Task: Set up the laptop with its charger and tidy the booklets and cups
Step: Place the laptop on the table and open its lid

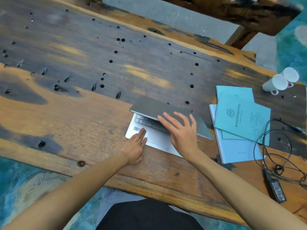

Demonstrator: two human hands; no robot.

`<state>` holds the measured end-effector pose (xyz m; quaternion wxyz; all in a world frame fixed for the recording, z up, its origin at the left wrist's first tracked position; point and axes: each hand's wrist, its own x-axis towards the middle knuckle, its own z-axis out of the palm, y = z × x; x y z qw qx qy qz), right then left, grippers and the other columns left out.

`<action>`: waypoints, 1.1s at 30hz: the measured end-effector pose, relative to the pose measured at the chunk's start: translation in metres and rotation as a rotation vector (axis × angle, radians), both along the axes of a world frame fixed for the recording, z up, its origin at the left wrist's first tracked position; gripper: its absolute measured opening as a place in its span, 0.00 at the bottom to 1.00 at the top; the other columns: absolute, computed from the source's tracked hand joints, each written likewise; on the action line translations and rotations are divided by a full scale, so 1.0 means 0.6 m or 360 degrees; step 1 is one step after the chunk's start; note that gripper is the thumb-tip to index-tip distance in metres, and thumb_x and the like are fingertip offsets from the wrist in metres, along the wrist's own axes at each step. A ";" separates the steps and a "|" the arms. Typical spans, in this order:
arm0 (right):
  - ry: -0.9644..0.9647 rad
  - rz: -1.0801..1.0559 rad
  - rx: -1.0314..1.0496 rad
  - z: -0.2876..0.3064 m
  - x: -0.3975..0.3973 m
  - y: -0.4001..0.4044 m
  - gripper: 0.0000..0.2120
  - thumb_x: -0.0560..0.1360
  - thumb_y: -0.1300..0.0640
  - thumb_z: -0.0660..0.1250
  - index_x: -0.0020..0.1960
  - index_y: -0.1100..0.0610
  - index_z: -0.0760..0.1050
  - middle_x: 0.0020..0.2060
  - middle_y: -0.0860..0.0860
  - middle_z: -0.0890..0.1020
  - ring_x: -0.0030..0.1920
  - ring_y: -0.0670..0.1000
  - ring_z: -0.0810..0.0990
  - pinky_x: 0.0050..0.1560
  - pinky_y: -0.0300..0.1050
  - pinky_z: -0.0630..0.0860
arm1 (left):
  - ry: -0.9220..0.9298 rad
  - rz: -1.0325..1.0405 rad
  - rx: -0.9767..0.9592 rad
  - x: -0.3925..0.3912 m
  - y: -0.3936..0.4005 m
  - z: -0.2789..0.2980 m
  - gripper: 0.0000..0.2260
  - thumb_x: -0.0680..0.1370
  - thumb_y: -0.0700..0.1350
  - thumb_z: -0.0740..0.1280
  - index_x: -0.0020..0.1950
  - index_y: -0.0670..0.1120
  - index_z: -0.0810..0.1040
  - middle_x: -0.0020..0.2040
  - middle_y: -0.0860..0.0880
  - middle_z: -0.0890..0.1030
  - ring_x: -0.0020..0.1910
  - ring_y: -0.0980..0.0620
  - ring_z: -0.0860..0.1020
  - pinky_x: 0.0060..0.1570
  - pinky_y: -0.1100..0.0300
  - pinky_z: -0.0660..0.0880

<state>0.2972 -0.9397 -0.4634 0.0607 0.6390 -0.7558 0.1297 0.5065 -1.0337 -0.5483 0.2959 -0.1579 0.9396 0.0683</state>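
A silver laptop lies near the front edge of the wooden table, its lid raised partway so the keyboard shows. My right hand rests flat with spread fingers on the lid's front edge. My left hand presses flat on the palm rest at the laptop's left corner. To the right lie several light blue booklets, loosely overlapped. Two white cups lie on their sides at the far right edge. The black charger brick with its tangled cable sits at the right front, not connected to the laptop.
The table top is dark-stained wood with many small holes. A wooden bench stands beyond the far edge. Teal carpet shows below the front edge and at the right. The person's dark clothing is at the bottom.
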 end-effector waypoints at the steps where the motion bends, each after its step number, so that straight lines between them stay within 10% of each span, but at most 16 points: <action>1: 0.0018 -0.0078 -0.0022 0.002 -0.002 -0.005 0.34 0.74 0.68 0.67 0.74 0.41 0.72 0.69 0.40 0.78 0.69 0.57 0.76 0.69 0.73 0.63 | 0.0002 -0.0025 0.0030 -0.002 -0.009 0.003 0.38 0.80 0.57 0.58 0.81 0.37 0.50 0.80 0.31 0.43 0.80 0.34 0.38 0.79 0.45 0.50; 10: -0.0022 -0.0873 -0.0228 -0.005 -0.017 -0.135 0.46 0.72 0.71 0.65 0.79 0.35 0.59 0.81 0.45 0.60 0.81 0.57 0.55 0.74 0.68 0.49 | -0.0039 -0.0413 0.0214 0.006 -0.112 0.008 0.31 0.82 0.57 0.54 0.83 0.57 0.46 0.82 0.45 0.35 0.81 0.43 0.35 0.79 0.46 0.46; 15: -0.0040 -0.0799 -0.0205 -0.018 -0.055 -0.177 0.26 0.84 0.48 0.55 0.80 0.37 0.56 0.82 0.47 0.57 0.82 0.57 0.51 0.75 0.72 0.43 | 0.0000 -0.0450 0.0291 -0.022 -0.116 0.002 0.27 0.85 0.52 0.50 0.81 0.63 0.41 0.82 0.52 0.34 0.80 0.46 0.34 0.79 0.46 0.44; 21: -0.0002 -0.0813 -0.0162 -0.020 -0.097 -0.215 0.26 0.83 0.40 0.54 0.81 0.37 0.55 0.83 0.48 0.55 0.82 0.59 0.51 0.75 0.72 0.42 | -0.0118 -0.0477 0.0336 -0.039 -0.118 0.005 0.37 0.83 0.34 0.56 0.81 0.66 0.46 0.81 0.55 0.33 0.80 0.47 0.34 0.80 0.45 0.48; 33: 0.0016 -0.0810 -0.0090 -0.043 -0.169 -0.285 0.28 0.82 0.39 0.54 0.81 0.37 0.54 0.83 0.51 0.56 0.82 0.60 0.53 0.75 0.73 0.45 | 0.0140 -0.0377 0.0310 -0.045 -0.135 -0.011 0.36 0.84 0.49 0.62 0.82 0.56 0.40 0.83 0.56 0.38 0.82 0.49 0.48 0.58 0.50 0.80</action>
